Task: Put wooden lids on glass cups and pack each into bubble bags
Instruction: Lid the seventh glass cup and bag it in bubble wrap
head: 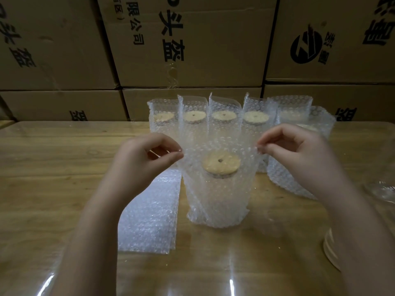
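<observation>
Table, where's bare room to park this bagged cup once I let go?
The table is bare left of the flat bubble bags, and also in the near strip in front of the bagged cup. It is crowded along the back, where the row of packed cups stands, and at the right edge with the lids and a glass.

A bagged cup [218, 189] stands before a row of bagged cups [224, 118], flat bags [149, 221] left.
</observation>
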`<state>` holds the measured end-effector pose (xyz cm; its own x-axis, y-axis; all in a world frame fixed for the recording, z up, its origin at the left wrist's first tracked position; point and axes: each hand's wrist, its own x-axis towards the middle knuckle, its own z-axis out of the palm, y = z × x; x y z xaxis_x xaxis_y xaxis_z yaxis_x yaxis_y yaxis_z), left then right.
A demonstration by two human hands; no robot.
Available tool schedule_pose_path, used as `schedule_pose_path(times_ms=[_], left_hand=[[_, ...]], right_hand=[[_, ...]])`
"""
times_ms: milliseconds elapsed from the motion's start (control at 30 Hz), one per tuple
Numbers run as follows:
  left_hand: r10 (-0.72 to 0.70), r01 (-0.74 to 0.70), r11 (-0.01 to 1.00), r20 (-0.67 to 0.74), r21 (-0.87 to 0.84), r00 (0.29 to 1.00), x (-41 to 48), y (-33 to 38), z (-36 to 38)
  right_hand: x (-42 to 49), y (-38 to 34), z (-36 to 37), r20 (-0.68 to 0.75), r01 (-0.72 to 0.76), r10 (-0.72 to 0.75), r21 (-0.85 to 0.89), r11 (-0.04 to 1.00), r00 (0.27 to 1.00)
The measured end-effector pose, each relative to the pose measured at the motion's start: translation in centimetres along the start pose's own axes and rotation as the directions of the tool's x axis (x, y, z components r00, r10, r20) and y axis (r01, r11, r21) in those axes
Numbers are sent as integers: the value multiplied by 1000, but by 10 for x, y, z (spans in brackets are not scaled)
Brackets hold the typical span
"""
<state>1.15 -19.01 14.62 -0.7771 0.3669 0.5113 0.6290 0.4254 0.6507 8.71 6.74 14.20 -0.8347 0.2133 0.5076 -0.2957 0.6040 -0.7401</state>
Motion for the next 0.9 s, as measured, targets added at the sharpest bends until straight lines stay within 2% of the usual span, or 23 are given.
schedule_pose_path(times_ms=[100, 167, 267, 333, 400, 467, 500, 567, 700, 800, 900], left_hand=[[-36, 37, 992, 15, -125, 999, -1, -2, -1], [-57, 72, 977, 81, -199, 995, 0, -8, -3], [-115, 214, 939, 344, -267, 932, 2, -28, -2], [-145, 275, 948, 555, -158, 819, 1, -44, 8], [-178, 293, 955, 681, -55, 710, -2, -57, 27], [-173, 315, 946, 705, -76, 688, -5, -64, 52], [-159, 322, 940, 696, -109, 700, -6, -66, 63], [-127, 350, 912, 663, -214, 737, -9, -68, 82], [-94, 375, 841, 577, -390, 811, -15, -70, 103], [-157, 411, 798, 505, -441, 849, -18, -74, 108], [-251, 466, 740, 443, -486, 861, -19, -78, 112]], right_hand=[[1, 0, 0, 40, -71, 67, 115, 991, 997], [0, 0, -3, 75, -120, 110, 144, 982, 991], [-1, -4, -14, 189, -132, 112, 92, 987, 976], [-3, -4, -19, 355, -182, 172, -6, 983, 919], [-6, 0, -15, 532, -220, 277, -169, 961, 800], [-8, 6, -6, 617, -195, 339, -290, 937, 710], [-8, 8, -1, 618, -185, 344, -308, 933, 707], [-7, 11, 7, 582, -185, 318, -277, 943, 749], [-1, 19, 17, 471, -172, 195, -93, 981, 860], [2, 34, 24, 361, -141, 127, 12, 990, 924], [5, 53, 41, 196, -162, 139, 101, 982, 971]])
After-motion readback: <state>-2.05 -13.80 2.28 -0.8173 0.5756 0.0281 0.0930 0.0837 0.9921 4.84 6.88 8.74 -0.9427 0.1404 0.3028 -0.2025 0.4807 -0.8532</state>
